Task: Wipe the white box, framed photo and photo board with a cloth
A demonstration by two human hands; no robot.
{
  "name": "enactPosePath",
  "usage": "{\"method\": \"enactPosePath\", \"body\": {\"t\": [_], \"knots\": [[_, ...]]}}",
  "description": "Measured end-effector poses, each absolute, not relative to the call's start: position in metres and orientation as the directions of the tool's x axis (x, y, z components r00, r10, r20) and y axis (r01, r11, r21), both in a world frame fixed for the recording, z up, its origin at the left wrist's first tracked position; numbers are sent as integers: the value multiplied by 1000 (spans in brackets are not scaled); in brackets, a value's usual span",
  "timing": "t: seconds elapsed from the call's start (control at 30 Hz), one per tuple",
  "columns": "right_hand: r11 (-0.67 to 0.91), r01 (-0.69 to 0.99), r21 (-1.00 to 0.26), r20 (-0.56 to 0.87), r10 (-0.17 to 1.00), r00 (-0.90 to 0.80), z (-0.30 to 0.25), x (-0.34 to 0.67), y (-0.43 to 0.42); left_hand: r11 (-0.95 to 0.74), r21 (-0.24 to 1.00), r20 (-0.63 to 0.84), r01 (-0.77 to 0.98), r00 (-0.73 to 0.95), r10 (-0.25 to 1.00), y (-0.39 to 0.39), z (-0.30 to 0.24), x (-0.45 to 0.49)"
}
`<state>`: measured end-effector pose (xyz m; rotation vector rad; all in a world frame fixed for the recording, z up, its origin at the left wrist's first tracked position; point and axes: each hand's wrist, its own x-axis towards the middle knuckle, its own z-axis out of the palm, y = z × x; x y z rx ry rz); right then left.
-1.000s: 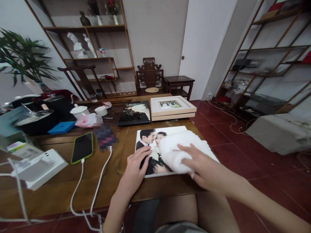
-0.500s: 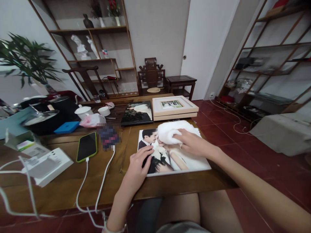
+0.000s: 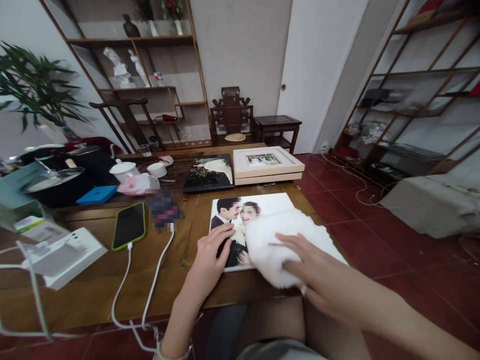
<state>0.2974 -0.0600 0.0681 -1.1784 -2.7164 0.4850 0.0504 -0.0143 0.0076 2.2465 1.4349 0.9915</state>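
- Two hands: the left hand [image 3: 210,252] and the right hand [image 3: 305,267].
- One white fluffy cloth [image 3: 279,239].
- Three picture pieces on the bench [image 3: 86,295]: one wedding photo print [image 3: 262,202] under the hands, one dark wedding photo panel [image 3: 209,173], and one pale framed picture [image 3: 265,161] lying on a stack.
- One phone in a green case [image 3: 129,226].
- Two white cables [image 3: 150,290] running off the near edge.
- One white power strip [image 3: 62,256].
- One blue flat box [image 3: 95,194].
- Two white cups: one lidded cup [image 3: 123,170] and one open cup [image 3: 156,170].
- Two dark pots [image 3: 56,185].
- One potted plant [image 3: 33,87].
- One carved wooden chair [image 3: 231,114] by the wall.
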Motion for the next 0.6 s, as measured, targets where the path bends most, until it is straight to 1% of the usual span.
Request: {"method": "enactPosePath", "body": {"t": [0.07,0.13,0.23,0.37,0.5,0.6], "knots": [[648,665,-372,-71,694,-717,72,296,-79,-447,574,382,686,259,887,-15,8,51],[658,652,-377,-96,672,-734,72,295,-87,-445,569,377,692,261,889,-15,9,51],[658,662,-358,-36,699,-714,68,293,-74,-451,563,378,693,270,886,-14,8,50],[635,723,-273,68,762,-644,64,289,-23,-462,558,386,690,276,880,-13,6,49],[653,733,-192,161,758,-633,62,278,37,-478,557,401,679,285,871,-13,5,48],[647,744,-164,189,761,-620,59,270,65,-484,558,406,674,286,868,-13,6,48]]}}
